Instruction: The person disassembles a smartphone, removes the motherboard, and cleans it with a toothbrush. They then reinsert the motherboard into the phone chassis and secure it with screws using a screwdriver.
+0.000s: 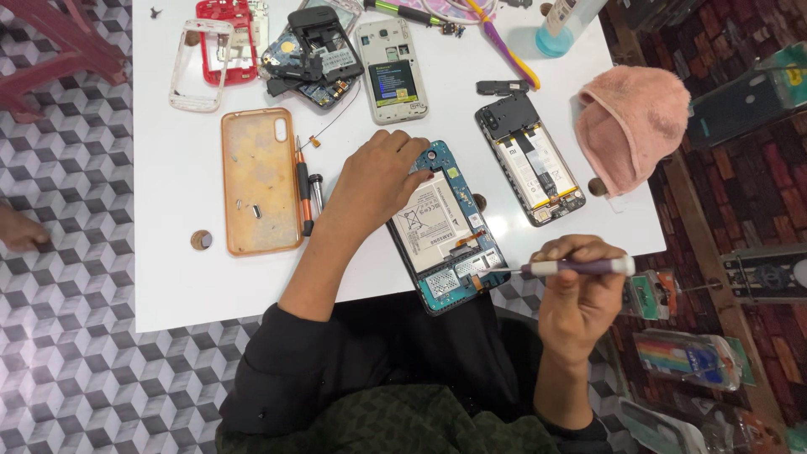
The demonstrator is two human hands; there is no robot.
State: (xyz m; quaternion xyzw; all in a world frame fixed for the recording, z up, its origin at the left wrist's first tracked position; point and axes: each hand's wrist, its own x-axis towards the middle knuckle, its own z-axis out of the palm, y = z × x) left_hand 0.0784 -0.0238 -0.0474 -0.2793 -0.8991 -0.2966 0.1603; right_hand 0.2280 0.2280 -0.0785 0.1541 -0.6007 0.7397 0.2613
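An opened blue phone (450, 244) with its back off and a white battery showing lies at the near edge of the white table (168, 277). My left hand (376, 178) rests on the phone's upper left corner and holds it down. My right hand (577, 294) grips a purple-handled screwdriver (580, 267) held level, its thin tip pointing left at the phone's lower right part.
Another opened phone (531, 164) lies to the right, beside a pink cloth (632, 122). An orange phone case (259, 181) and an orange screwdriver (301, 187) lie to the left. Several phone frames and parts (311, 50) crowd the far edge, with a blue-based bottle (559, 29).
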